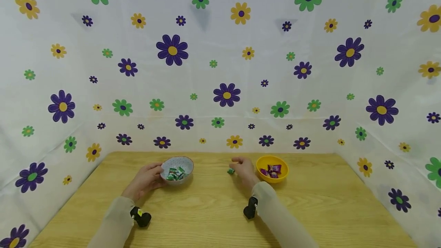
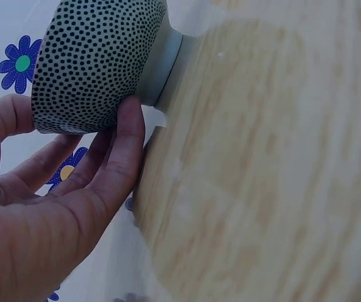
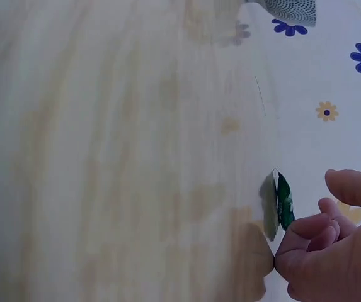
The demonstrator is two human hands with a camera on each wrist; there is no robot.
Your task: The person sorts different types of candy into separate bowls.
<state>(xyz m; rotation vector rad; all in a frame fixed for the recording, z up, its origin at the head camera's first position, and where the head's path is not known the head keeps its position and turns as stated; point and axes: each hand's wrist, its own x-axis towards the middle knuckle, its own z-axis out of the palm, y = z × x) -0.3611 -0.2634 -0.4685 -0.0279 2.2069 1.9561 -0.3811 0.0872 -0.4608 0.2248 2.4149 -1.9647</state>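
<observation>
At the left, a patterned bowl [image 1: 188, 177] with a reddish rim has several green-wrapped candies [image 1: 176, 173] inside. My left hand [image 1: 146, 179] grips this bowl from its left side; in the left wrist view the fingers [image 2: 130, 126] press the dotted outer wall near the foot. On the tabletop further right is a single green-wrapped candy [image 3: 285, 202]. Beside it is my right hand [image 1: 244, 171], thumb and fingers apart with the fingers loosely bent. Whether a fingertip touches that candy I cannot tell. The yellow bowl [image 1: 272, 180], holding several purple-wrapped candies [image 1: 274, 168], stands just right of this hand.
Both bowls stand toward the back of the wooden table [image 1: 203, 209]. A white flower-printed cloth [image 1: 206, 79] rises behind the table and along both sides. Each wrist carries a small black device [image 1: 250, 208] over a light sleeve.
</observation>
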